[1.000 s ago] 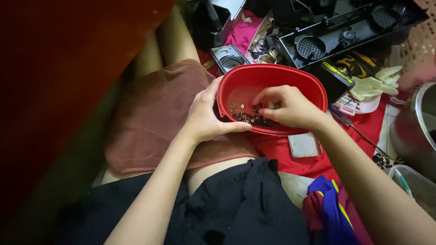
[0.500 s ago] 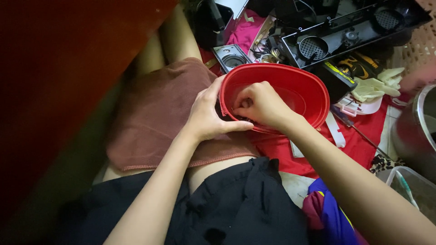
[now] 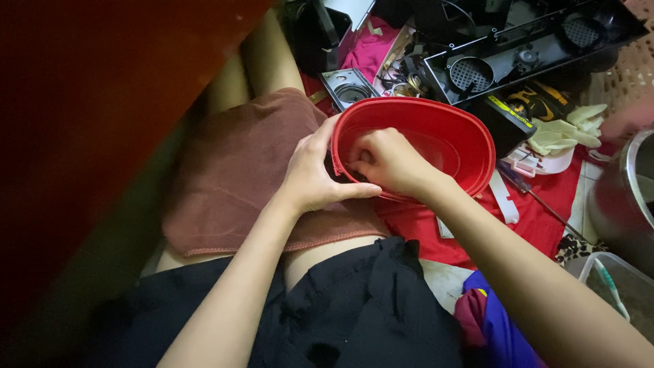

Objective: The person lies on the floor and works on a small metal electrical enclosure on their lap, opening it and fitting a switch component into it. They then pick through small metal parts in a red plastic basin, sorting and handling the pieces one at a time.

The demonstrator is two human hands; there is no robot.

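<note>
— Both of your hands are on the red tub (image 3: 446,136). Where does it sit?

— It rests tilted against your lap, its near edge over the brown towel (image 3: 235,170) on your thigh, its far side above the red cloth (image 3: 538,225) on the floor.

— And your left hand (image 3: 313,174)?

— You clasp the tub's near rim with it, thumb under the edge and fingers curled up the outer wall.

— Your right hand (image 3: 388,160)?

— You reach it into the tub, fingers bunched low against the near inner wall. Whether they pinch anything, I cannot tell; the knuckles hide the tips.

— What lies around you?

— Beyond the tub there is a black plastic frame (image 3: 524,48) with round mesh grilles, and a small square metal part (image 3: 349,87) just beside the rim. Pale gloves (image 3: 562,133) lie to your right, near a screwdriver (image 3: 528,194) on the red cloth, and a metal pot (image 3: 630,197) stands at the edge.
</note>
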